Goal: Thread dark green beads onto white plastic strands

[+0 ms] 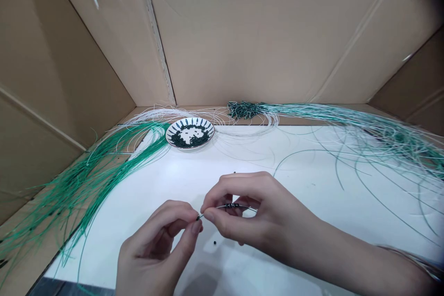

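My left hand (156, 247) pinches a small dark bead (198, 218) between thumb and forefinger at the lower middle. Close beside it, my right hand (267, 212) is closed on a thin pale cord (221, 206), gripped near its end. The cord's tip meets the bead at my left fingertips; whether it passes through the hole is too small to tell. Several dark beads (232, 205) are strung on the cord behind my right fingertips. One loose black bead (214, 242) lies on the white board (298, 162) below my hands.
A striped white dish (190, 120) with many dark beads stands at the board's back edge. Green strands (104, 180) spread on the left. A bundle of green and white cords (322, 112) with dark beaded ends runs back right. Cardboard walls (263, 32) surround the board.
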